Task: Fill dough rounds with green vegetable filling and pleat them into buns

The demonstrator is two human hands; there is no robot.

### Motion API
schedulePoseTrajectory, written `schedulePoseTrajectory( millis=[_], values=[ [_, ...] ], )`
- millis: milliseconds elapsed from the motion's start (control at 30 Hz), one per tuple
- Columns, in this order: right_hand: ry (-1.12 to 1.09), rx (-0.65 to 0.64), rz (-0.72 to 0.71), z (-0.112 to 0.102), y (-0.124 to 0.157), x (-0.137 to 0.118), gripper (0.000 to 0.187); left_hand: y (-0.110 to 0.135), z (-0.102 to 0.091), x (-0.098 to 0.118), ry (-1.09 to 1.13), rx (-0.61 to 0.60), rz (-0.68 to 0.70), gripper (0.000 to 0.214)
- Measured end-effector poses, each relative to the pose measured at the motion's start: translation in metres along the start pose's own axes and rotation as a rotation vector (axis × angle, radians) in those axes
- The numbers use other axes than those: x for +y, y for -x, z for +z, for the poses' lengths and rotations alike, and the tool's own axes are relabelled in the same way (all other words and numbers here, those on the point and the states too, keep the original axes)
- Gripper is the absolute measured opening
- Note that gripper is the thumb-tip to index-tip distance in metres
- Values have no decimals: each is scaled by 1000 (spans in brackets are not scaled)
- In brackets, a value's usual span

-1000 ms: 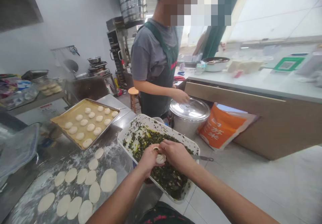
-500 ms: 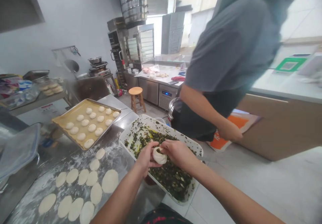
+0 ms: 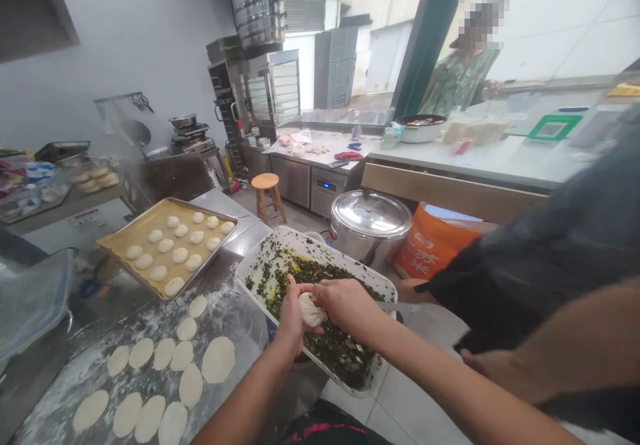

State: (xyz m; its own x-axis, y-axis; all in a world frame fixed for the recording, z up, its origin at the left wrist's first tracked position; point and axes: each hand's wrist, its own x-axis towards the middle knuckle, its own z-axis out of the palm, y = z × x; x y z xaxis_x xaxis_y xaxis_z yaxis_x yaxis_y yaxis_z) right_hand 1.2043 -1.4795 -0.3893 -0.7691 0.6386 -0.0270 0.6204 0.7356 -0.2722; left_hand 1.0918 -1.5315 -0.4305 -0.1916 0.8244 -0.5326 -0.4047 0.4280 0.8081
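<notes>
A round, pleated bun of white dough (image 3: 311, 310) sits between my two hands above the filling tub. My left hand (image 3: 291, 318) cups it from the left, fingers curled around its side. At its top edge, the fingertips of my right hand (image 3: 345, 302) pinch the dough, partly hiding the opening. Below lies a white plastic tub (image 3: 254, 273) with dark green chopped filling (image 3: 345, 352) spread over its bottom and walls. Flat dough rounds (image 3: 219, 360) lie on the floured steel table (image 3: 225, 412) to the left.
A paper-lined baking tray (image 3: 117, 240) with several shaped buns stands behind the rounds. Past the tub are a large lidded steel pot (image 3: 373, 215), an orange sack (image 3: 425, 242) and a wooden stool (image 3: 267, 188). A co-worker's arm (image 3: 560, 345) is close on the right; another person (image 3: 463, 72) stands beyond the counter.
The co-worker has moved from behind the tub to the near right, uncovering the pot and sack. My hands have turned the bun slightly, and its top opening shows less.
</notes>
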Motion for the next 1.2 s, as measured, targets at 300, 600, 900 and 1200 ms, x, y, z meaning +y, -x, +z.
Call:
schedulePoseTrajectory(
  millis=[300, 600, 900, 1200],
  values=[
    [-134, 35, -13, -2, 4, -2, 14, 2, 2, 5, 37, 52, -24, 56],
    [-21, 110, -62, -9, 13, -9, 9, 12, 3, 9, 115, 35, -37, 54],
    [-87, 111, -51, -8, 12, -8, 9, 8, 2, 13, 67, 2, -9, 58],
    [-99, 200, -7, -15, 16, -7, 17, 17, 4, 18, 85, -68, 76, 57]
  ],
)
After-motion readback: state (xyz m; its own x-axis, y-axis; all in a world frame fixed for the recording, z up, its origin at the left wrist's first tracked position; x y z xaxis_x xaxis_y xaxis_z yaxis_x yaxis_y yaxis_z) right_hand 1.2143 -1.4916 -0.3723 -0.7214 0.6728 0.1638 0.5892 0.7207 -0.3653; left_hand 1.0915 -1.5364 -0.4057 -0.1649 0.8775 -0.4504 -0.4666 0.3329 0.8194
